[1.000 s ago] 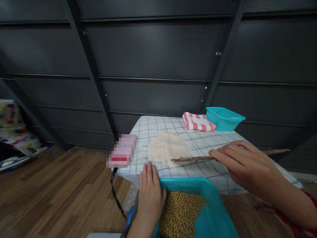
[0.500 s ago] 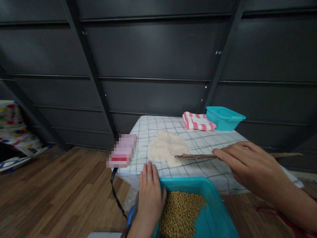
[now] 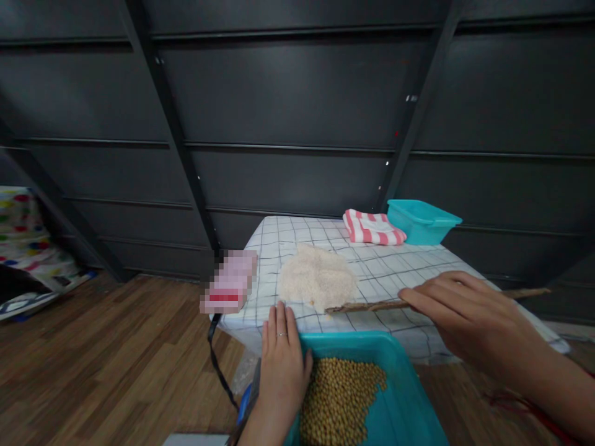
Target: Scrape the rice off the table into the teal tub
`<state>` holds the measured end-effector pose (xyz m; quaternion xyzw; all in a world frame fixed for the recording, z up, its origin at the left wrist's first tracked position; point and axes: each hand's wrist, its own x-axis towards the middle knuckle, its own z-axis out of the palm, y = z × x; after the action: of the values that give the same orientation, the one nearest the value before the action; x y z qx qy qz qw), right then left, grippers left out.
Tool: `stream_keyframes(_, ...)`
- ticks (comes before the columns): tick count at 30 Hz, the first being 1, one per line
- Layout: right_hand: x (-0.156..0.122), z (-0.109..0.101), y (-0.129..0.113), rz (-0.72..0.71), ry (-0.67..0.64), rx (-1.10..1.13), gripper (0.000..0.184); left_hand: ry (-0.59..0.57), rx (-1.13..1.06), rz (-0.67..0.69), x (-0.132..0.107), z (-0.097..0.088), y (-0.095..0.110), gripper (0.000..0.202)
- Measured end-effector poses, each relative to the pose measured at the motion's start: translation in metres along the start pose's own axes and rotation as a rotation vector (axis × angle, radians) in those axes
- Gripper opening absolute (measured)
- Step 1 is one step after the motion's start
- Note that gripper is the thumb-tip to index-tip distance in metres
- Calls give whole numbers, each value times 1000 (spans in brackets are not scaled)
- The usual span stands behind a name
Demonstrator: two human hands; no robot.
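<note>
My right hand is closed around a thin brown stick, which points left across the table. The stick's tip lies at the near edge of a flat heap of white rice. My left hand rests with fingers stretched out over the left rim of a teal tub, its fingertips near the table edge. Inside the tub is a layer of yellowish-brown soybeans, with bare bottom showing at the right.
A checked white cloth covers the table. At the back right sit a folded red-and-white striped towel and a smaller teal tub. A pixelated pink object with a black strap hangs at the left edge. A dark panelled wall stands behind.
The stick's tip has moved slightly toward me, from within the rice to its near edge, and the stick tilts differently. My left hand stays where it was.
</note>
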<state>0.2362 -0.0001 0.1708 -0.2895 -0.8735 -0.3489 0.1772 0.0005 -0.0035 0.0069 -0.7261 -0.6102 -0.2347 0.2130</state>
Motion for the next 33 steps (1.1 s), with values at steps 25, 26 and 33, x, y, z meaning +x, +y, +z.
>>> stream_keyframes(25, 29, 19, -2, -100, 52, -4, 32, -17, -51, -26, -2, -3, 4, 63)
stream_keyframes(26, 29, 18, -3, -104, 53, -2, 32, -18, -55, -29, -2, -3, 4, 61)
stream_keyframes(33, 26, 9, -9, -103, 10, -8, 29, -27, -58, -36, 0, -1, 3, 57)
